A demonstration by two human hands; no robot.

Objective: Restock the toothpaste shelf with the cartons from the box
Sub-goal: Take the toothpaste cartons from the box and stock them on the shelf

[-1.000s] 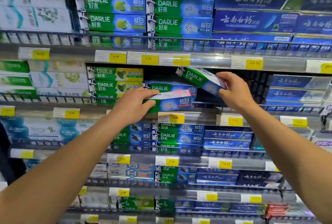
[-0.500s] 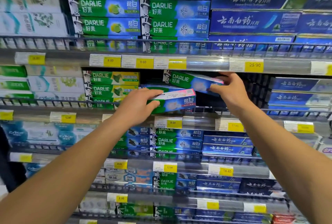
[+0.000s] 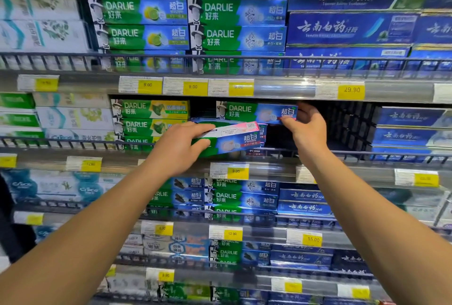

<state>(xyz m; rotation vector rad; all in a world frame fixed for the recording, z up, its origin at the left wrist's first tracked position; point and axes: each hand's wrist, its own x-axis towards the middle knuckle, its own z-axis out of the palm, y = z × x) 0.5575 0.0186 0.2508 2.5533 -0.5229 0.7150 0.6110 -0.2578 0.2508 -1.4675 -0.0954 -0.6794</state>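
Both my hands are up at the second shelf of a toothpaste display. My left hand grips a green and blue Darlie carton with a pink top edge, tilted, just in front of the shelf's wire rail. My right hand holds the right end of another green and blue Darlie carton, level, inside the shelf just under the price strip above. This carton sits above a stack of like cartons, mostly hidden behind the left one. The supply box is out of view.
Green Darlie cartons fill the slot to the left, dark blue cartons the slot to the right. A dark gap lies between my right hand and the blue cartons. Wire rails and yellow price tags front every shelf.
My right hand has levelled its carton and pushed it left and deeper into the shelf. My left hand has stayed near the rail with its carton, which tipped slightly.
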